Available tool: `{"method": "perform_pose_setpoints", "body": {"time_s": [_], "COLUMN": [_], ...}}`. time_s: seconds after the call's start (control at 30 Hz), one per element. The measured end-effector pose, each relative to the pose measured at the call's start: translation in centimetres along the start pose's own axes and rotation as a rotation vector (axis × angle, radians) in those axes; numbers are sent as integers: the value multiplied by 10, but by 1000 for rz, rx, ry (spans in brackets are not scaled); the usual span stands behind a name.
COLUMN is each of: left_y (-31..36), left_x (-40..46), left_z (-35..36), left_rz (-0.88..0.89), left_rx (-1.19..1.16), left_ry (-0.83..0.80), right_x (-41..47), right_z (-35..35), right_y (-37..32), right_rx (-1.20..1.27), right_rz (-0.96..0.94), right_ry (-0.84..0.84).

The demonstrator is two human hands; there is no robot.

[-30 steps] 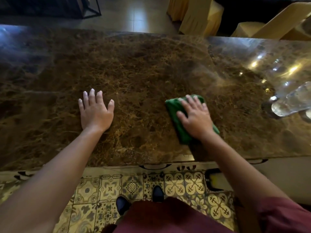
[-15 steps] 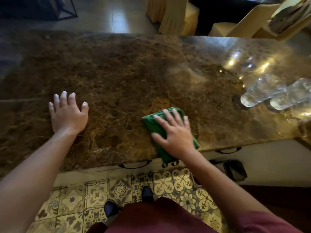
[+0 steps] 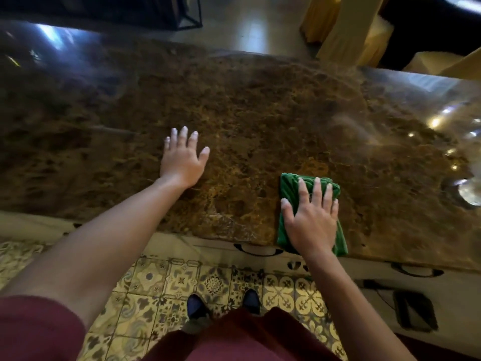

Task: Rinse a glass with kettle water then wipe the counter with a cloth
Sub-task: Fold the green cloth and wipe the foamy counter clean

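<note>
A folded green cloth [image 3: 290, 190] lies on the brown marble counter [image 3: 260, 121] at its near edge, right of centre. My right hand [image 3: 311, 220] presses flat on the cloth with fingers spread, covering most of it. My left hand [image 3: 182, 158] rests palm down on the bare counter to the left, fingers apart, holding nothing. Only the rim of a clear glass [image 3: 469, 195] shows at the right edge of the view. No kettle is in view.
Below the counter edge run pale drawer fronts with dark handles [image 3: 256, 250]. Patterned floor tiles [image 3: 213, 282] and my shoes are beneath me. Yellow-covered chairs [image 3: 348, 35] stand beyond the counter's far side. Light glare spots mark the counter at the right.
My right hand has drawn the cloth toward the counter's near edge. The view has swung left, so the glasses at the right have nearly left the frame. My left hand stays flat on the counter.
</note>
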State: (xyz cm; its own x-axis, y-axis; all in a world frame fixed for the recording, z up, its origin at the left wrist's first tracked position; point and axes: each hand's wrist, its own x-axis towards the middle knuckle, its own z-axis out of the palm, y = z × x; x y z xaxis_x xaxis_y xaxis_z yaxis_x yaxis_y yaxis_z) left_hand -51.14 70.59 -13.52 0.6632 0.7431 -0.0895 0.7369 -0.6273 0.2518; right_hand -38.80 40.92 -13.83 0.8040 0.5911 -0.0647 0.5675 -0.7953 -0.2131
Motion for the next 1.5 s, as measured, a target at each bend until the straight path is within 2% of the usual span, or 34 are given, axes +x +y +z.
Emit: {"method": "perform_pose_setpoints", "body": {"time_s": [0.13,0.23,0.33,0.43,0.73,0.9,1.07,1.27,1.33,1.47,1.5], "left_y": [-16,-82,-164,-206,-212,-211,-211,-214,-213,-216,-215], "left_x": [-3,-12,-25,-43,-44,-45,-45,-46,-45,-43,-44], "left_z": [-18,-33,-43,-41,-30,-29,-29,-27,-27,-28,-32], "left_rz": [53,142,-26,-127,-95,-104,-90,-76,-77,-101,-126], "left_rx": [-181,-108,-19,28,14,1,-37,-66,-89,-281,-377], "left_ry": [-31,13,68,55,133,174,199,235,238,272,275], "right_x": [-20,-29,-32,-35,-45,-53,-56,-59,-64,-69,-67], "right_z": [15,27,36,42,59,70,75,66,60,24,14], "right_y": [-45,-84,-122,-159,-246,-279,-287,-271,-267,-252,-247], "right_rx": [-8,-6,0,-3,7,45,138,390,536,1066,1184], "right_rz": [-94,-174,-219,-297,-444,-558,-689,-879,-807,-377,-296], "right_ry": [2,9,-3,-26,-83,-52,15,-17,-82,-378,-403]}}
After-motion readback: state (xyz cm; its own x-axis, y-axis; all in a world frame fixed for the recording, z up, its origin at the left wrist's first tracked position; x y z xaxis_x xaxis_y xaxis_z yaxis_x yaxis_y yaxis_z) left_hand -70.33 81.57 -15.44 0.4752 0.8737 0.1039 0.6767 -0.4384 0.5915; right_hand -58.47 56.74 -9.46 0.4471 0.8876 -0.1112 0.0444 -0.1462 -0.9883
